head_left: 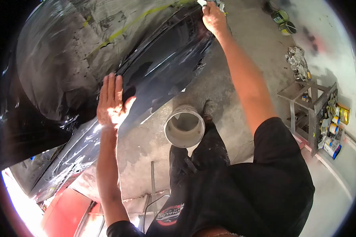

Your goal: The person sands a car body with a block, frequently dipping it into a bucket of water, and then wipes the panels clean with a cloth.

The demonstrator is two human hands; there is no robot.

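A dark, glossy car body panel (pixel 158 71) runs diagonally across the upper left, with plastic or paper sheeting (pixel 67 51) and a yellow-green tape strip (pixel 134 25) above it. My left hand (pixel 114 100) lies flat against the panel's upper part, fingers stretched out and holding nothing. At the top of the view, by the panel's far end, my right hand (pixel 214 17) is closed round a whitish cloth (pixel 202 2), partly cut off by the frame edge. Below the panel, near my legs, is a round whitish bucket (pixel 184 136), its contents unclear.
On the right, a metal stand (pixel 314 102) holds cans and bottles (pixel 332 128). Crumpled material (pixel 298 63) and open cans (pixel 287 28) lie along the wall at the upper right. A red panel (pixel 67 211) is at the lower left.
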